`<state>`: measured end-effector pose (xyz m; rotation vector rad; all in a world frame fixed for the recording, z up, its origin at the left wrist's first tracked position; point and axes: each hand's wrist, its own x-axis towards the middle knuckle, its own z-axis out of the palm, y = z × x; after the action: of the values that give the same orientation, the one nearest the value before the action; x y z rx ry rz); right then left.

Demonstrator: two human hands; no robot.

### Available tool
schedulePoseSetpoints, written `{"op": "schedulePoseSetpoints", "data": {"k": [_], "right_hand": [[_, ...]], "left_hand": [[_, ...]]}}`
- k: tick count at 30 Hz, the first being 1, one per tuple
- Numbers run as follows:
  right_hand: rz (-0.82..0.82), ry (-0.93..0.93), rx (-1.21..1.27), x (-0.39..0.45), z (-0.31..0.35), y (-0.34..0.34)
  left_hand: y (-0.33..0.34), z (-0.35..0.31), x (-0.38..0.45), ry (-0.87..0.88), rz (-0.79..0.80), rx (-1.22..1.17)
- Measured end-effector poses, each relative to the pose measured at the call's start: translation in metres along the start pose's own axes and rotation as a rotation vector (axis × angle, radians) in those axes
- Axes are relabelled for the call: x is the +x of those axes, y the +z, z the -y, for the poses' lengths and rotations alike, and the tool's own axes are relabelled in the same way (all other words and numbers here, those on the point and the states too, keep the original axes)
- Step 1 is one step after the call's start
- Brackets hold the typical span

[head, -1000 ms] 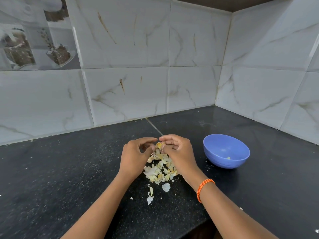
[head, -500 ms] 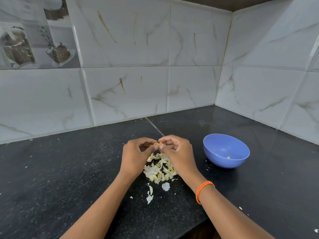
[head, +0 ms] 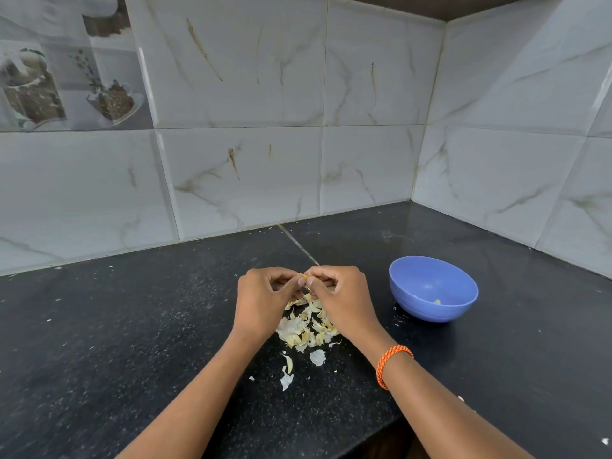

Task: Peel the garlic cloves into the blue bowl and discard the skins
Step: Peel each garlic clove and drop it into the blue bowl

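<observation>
**Garlic clove pinched between 2 hands over the skin pile**

The garlic clove (head: 302, 277) sits pinched between the fingertips of both hands, above the far edge of the pile of skins (head: 306, 327). Only a small yellowish sliver of it shows, so I cannot tell which way its long axis runs or where its tip points. The left hand (head: 263, 301) curls its fingers and thumb onto the clove from the left; the right hand (head: 344, 298) does the same from the right, and the fingertips of the 2 hands meet on it.

The skins are thin, papery, cream and pale yellow flakes, heaped loosely on the countertop (head: 132, 342), with a few stray flakes (head: 287, 372) lying nearer the person. The countertop is polished black stone, speckled white, with a seam running back toward the wall.

The blue bowl (head: 433, 288) stands to the right of the hands, apart from them: round, smooth, matte, with 1 small pale piece inside. An orange braided wristband (head: 392, 364) circles the right wrist. Glossy marble-look tiles (head: 248, 177) form the corner behind; no writing is readable.
</observation>
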<state>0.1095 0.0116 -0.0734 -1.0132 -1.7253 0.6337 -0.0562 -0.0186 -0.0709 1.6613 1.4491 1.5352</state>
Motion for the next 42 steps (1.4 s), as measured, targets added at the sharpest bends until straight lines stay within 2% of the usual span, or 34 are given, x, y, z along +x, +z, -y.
{"op": "schedulePoseSetpoints", "data": {"k": [9,13,21,26,30,34,38,42], "right_hand": [[0.091,0.334,0.435,0.001,0.005,-0.011],[0.111,0.366,0.560,-0.003,0.006,-0.009],[0.094,0.185,0.240,-0.001,0.008,-0.008],[0.070,0.166,0.214,-0.001,0.009,-0.009],[-0.043,0.153,0.220,-0.001,0.005,-0.010],[-0.096,0.129,0.161,0.002,0.000,-0.015],[-0.095,0.132,0.118,0.004,-0.004,-0.018],[-0.045,0.088,0.013,0.002,-0.004,-0.022]], "left_hand": [[-0.002,-0.001,0.002,0.003,0.043,-0.036],[-0.002,0.000,0.002,-0.001,0.030,-0.052],[-0.005,-0.005,-0.003,-0.061,0.017,-0.104],[-0.003,-0.007,-0.005,-0.070,0.031,-0.103],[-0.004,0.001,0.000,-0.065,-0.047,-0.031],[-0.008,0.007,0.003,-0.026,-0.108,0.218],[-0.008,0.010,0.001,0.004,-0.069,0.530],[-0.007,0.009,-0.001,0.021,-0.060,0.636]]}}
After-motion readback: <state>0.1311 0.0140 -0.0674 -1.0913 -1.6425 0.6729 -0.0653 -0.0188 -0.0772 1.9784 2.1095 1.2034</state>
